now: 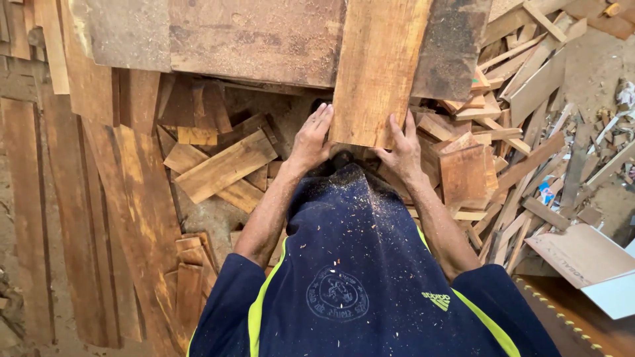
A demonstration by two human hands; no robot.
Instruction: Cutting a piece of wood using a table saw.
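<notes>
Sawdust-covered bench bears plank, both hands seemingly gripping it.

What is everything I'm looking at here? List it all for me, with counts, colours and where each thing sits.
plank: one, orange-brown, upper centre, lying on the bench, near end held by both hands
bench: one, dusty brown, across the top
offcuts: many, brown, heaped on the floor left and right
long boards: several, reddish-brown, along the left
cardboard sheet: one, tan, lower right
shirt: one, navy with yellow-green stripes, speckled with sawdust, bottom centre
left hand: one, on the plank's left corner
right hand: one, on the plank's right corner
</notes>
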